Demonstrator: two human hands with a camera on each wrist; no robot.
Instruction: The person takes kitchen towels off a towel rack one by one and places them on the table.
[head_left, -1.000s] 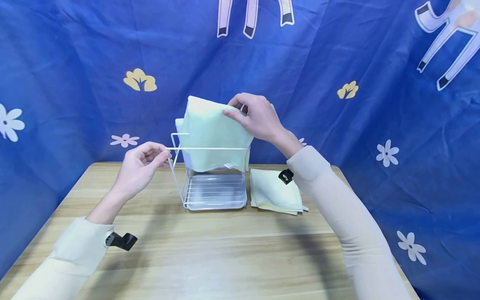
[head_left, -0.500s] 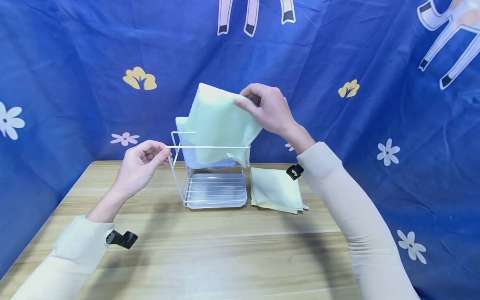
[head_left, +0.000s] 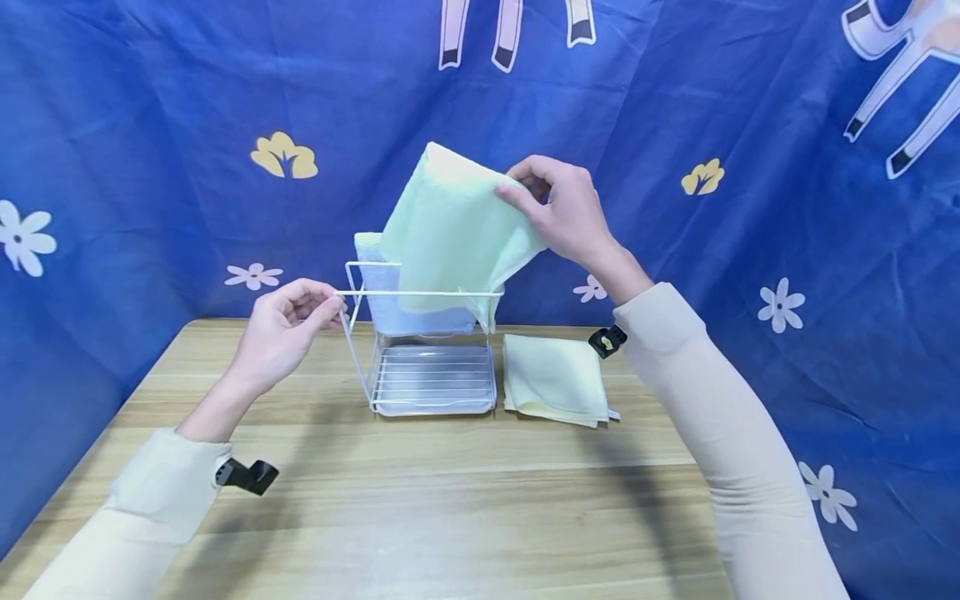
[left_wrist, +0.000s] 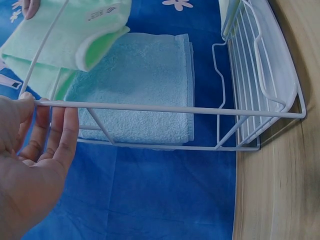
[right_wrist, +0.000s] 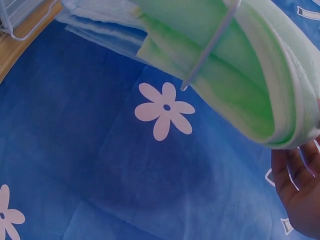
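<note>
My right hand (head_left: 566,208) pinches the upper right edge of a folded pale green towel (head_left: 465,225), which hangs tilted over the top of a white wire rack (head_left: 432,403). The towel's lower part still overlaps the rack's upper front bar in the head view. With thumb and fingertips my left hand (head_left: 288,329) grips the rack's top left front corner. Behind the green towel, a folded light blue towel (left_wrist: 150,85) hangs in the upper part of the rack. In the right wrist view, the green towel's folded layers (right_wrist: 280,100) show, with the right hand's fingers beneath their edge.
A folded pale yellow-green towel (head_left: 555,375) with a small tag lies on the wooden table (head_left: 450,517), right of the rack. A shallow tray (head_left: 432,379) sits in the rack's base. A blue patterned curtain (head_left: 187,167) hangs behind and along the sides.
My right hand has moved up and to the right, lifting the green towel and tilting it. More of the blue towel is exposed. My left hand keeps its grip on the rack's corner.
</note>
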